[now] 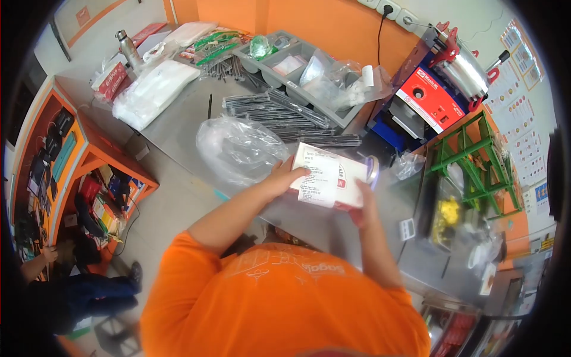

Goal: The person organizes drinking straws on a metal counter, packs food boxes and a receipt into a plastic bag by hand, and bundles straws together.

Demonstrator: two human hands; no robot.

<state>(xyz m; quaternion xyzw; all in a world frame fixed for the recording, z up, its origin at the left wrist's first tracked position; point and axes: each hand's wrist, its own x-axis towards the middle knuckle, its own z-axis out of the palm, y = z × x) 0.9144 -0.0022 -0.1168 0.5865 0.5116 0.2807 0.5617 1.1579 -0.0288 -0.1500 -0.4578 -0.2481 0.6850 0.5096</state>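
Between my two hands is a white food box (343, 162) with red print on it, above the steel table. A printed receipt (318, 189) lies over its near side. My left hand (284, 179) grips the box's left end, thumb on the receipt. At the right end, my right hand (367, 204) holds the box with fingers along its side. Just behind the box's right corner sits a roll of tape (373, 170). Left of the box lies a clear plastic bag (235, 146), and beyond it are several black wrapped straws or cutlery packs (270, 110).
A grey divided bin (291, 89) stands at the back, beside a red and blue sealing machine (429, 98). Green racks (476, 166) are at right. White plastic bags (151, 92) and a metal bottle (127, 47) sit back left. Another person (83, 297) is at the orange shelf.
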